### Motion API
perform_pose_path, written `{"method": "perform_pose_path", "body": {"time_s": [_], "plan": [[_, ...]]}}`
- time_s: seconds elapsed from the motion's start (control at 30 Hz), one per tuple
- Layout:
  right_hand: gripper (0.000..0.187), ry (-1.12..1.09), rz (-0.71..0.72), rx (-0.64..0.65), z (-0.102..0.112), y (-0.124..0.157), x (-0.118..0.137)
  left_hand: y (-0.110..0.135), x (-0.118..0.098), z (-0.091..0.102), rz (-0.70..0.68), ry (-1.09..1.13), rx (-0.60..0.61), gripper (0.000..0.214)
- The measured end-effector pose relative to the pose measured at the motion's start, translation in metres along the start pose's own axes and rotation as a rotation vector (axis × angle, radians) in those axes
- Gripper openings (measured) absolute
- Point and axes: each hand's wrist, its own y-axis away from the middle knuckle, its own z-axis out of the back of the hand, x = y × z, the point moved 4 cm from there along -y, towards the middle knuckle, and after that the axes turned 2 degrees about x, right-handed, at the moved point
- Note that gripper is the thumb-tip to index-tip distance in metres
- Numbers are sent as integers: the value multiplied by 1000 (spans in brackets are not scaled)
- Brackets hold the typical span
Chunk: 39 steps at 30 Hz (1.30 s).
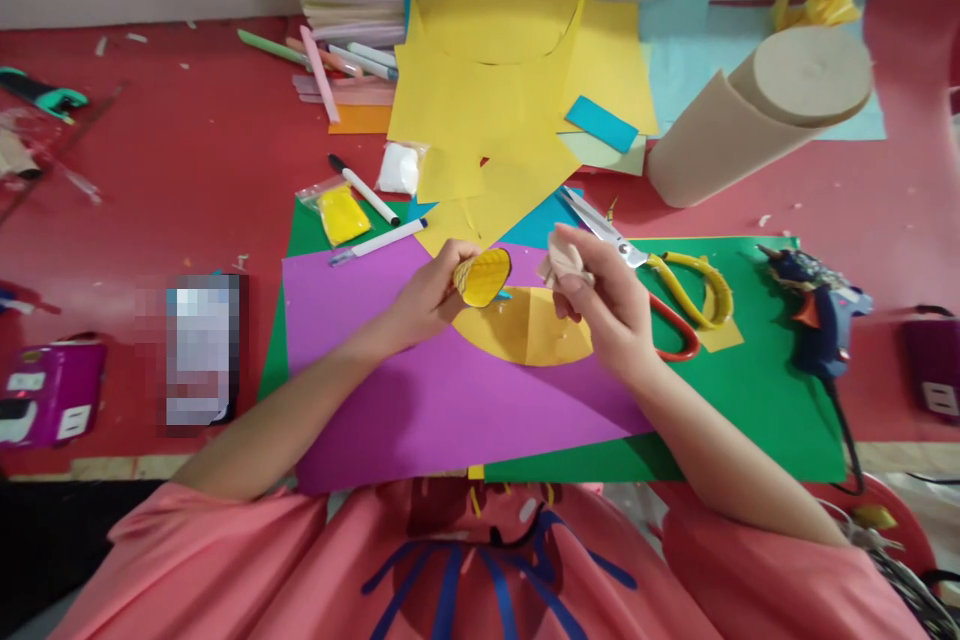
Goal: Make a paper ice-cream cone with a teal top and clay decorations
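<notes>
My left hand (pixel 437 295) is closed round a small yellow paper cone (pixel 486 280) with dark lines on its side; its open end faces right. To the right of it, my right hand (pixel 611 295) pinches a crumpled cream-white piece of tissue (pixel 564 263) between thumb and fingers. The tissue and the cone are apart. Beneath both hands lies a yellow-orange paper piece (pixel 551 330) with a rounded edge and a crease, on a purple sheet (pixel 420 400). Scissors (pixel 634 255) with yellow and red handles rest just beyond my right hand, which partly hides them.
A glue gun (pixel 821 310) rests on the green sheet (pixel 757 420) at right. Behind stand a paper roll (pixel 750 120) and yellow sheets (pixel 480 100). Markers (pixel 367 190) and clay packets (pixel 345 213) lie left of centre. A phone (pixel 201 350) and a purple box (pixel 56 390) are farther left.
</notes>
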Motion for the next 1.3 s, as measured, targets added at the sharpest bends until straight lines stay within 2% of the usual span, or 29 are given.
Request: {"method": "perform_pose_path", "body": {"time_s": [0.07,0.17,0.27,0.37,0.53,0.67,0.77,0.9,1.0,1.1,1.2,1.3], "plan": [[36,-17,21,0,-4,3,4,3,8,0,23,-38,-41,28],[25,26,40,16,-10,6,7,6,13,3,41,-173,-85,25],[16,130,-22,29,-14,6,4,5,11,2,46,-404,-57,25],[18,107,-133,82,-16,1,-2,2,7,0,63,-612,-22,23],[19,10,-263,166,-14,-6,-8,1,-2,-4,52,-785,87,20],[20,40,-294,166,-12,-8,-11,5,-9,-5,-62,-878,67,30],[20,134,-259,117,-10,-9,-12,10,-13,-8,-190,-923,32,39],[15,336,-83,63,-7,-8,-9,13,-16,-12,-268,-1001,-19,41],[12,410,23,113,-9,-7,-6,14,-16,-15,-286,-1027,-47,40],[21,409,81,214,-13,-6,-4,14,-16,-15,-309,-1001,-50,37],[24,367,96,238,-13,-5,-4,15,-15,-15,-295,-956,-38,35],[16,306,-10,123,-10,-5,-10,14,-12,-15,-246,-926,4,34]]}}
